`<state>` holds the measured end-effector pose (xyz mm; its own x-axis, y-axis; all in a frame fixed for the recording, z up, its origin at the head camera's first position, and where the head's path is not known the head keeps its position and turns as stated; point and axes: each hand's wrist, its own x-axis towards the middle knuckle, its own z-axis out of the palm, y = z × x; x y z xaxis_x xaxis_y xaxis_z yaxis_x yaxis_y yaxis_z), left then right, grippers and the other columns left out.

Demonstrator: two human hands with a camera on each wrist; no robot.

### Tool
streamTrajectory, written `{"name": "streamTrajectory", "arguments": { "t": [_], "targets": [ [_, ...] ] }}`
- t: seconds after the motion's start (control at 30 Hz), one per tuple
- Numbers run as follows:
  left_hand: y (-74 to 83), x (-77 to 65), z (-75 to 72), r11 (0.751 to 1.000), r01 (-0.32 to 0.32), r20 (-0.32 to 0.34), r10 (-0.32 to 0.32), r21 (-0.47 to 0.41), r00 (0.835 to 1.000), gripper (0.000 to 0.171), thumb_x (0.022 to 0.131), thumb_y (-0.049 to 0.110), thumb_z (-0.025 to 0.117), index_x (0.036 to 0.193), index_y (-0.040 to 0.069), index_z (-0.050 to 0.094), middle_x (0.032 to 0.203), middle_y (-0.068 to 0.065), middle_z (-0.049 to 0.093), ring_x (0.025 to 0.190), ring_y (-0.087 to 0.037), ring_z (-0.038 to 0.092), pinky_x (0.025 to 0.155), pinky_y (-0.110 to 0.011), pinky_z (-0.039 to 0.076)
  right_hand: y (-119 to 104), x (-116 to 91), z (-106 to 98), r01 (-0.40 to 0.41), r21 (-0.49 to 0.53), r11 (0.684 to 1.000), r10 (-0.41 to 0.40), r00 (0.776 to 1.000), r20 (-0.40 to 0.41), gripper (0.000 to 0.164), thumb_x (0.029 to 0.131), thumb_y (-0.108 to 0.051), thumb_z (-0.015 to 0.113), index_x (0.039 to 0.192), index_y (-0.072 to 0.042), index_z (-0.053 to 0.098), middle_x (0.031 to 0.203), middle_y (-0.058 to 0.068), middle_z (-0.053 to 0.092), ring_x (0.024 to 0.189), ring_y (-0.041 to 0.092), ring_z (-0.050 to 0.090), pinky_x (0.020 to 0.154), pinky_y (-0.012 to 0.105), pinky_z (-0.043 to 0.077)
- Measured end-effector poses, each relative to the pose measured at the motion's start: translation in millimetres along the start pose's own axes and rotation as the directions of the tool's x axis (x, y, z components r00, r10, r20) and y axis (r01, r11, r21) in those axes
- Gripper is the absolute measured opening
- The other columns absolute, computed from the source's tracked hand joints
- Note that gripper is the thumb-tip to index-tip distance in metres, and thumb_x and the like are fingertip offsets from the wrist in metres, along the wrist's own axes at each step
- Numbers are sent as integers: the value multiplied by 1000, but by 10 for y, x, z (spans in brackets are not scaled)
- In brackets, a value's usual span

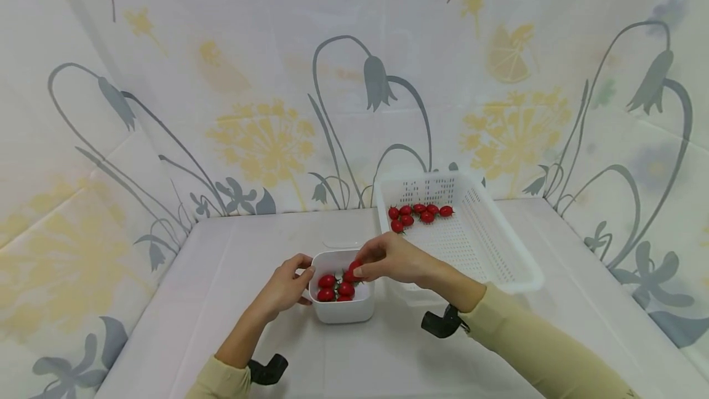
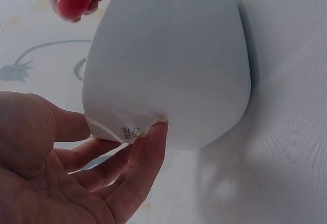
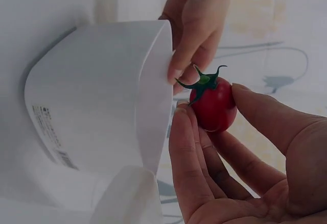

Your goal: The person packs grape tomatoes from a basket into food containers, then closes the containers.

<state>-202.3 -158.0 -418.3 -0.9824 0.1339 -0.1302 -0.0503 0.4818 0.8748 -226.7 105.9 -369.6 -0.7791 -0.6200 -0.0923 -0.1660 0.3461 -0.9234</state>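
A small white bin stands on the table with several red cherry tomatoes inside. My left hand grips its left side, thumb near the rim and fingers against the outer wall, as the left wrist view shows. Over the right part of the opening, my right hand pinches one cherry tomato between thumb and fingertips. Green leaves top this tomato, and in the right wrist view it is just outside the bin's rim. Part of the bin's contents is hidden behind the right hand's fingers in the head view.
A larger white perforated basket stands behind and to the right, with several cherry tomatoes gathered at its far left. The right forearm crosses its near edge. A flower-printed sheet rises behind the white-covered table.
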Motion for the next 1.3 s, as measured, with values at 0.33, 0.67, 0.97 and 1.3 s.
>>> {"name": "streamTrajectory", "arguments": {
  "t": [0.33, 0.67, 0.97, 1.3],
  "targets": [
    [31, 4, -11, 1000, -2, -1, 2, -6, 1000, 26, 106, 12, 52, 128, 0, 58, 134, -21, 59, 92, -27, 65, 65, -40, 65, -19, 197, 207, 10, -72, 997, -11, 1000, -20, 18, 93, -16, 73, 107, -4, 75, 94, 2, 72, 87, 23, 70, 82, 41, 61],
    [2, 21, 12, 1000, -1, 10, 1, -20, 1000, 26, 106, 12, 52, 128, 1, 58, 134, -20, 59, 93, -28, 65, 66, -38, 65, 54, 309, 416, 16, -141, 990, -22, 999, -39, 15, 93, -14, 73, 102, -3, 74, 92, 0, 70, 85, 15, 61, 73, 30, 58],
    [-27, 7, 10, 1000, -2, 3, 2, -20, 1000, 24, 106, 10, 52, 126, 1, 59, 134, -20, 59, 94, -30, 65, 65, -39, 65, 101, 456, 506, 40, -273, 961, -63, 995, -75, 15, 91, -13, 75, 102, -2, 75, 87, -2, 69, 81, 14, 59, 67, 26, 52],
    [-11, -8, -15, 999, -19, 0, 19, -29, 1000, 26, 106, 11, 52, 128, 0, 58, 133, -20, 60, 90, -29, 66, 64, -41, 64, 120, 592, 606, 11, -448, 894, -76, 989, -129, 15, 90, -10, 77, 102, -1, 73, 90, 6, 70, 81, 17, 61, 78, 37, 60]
  ]
}}
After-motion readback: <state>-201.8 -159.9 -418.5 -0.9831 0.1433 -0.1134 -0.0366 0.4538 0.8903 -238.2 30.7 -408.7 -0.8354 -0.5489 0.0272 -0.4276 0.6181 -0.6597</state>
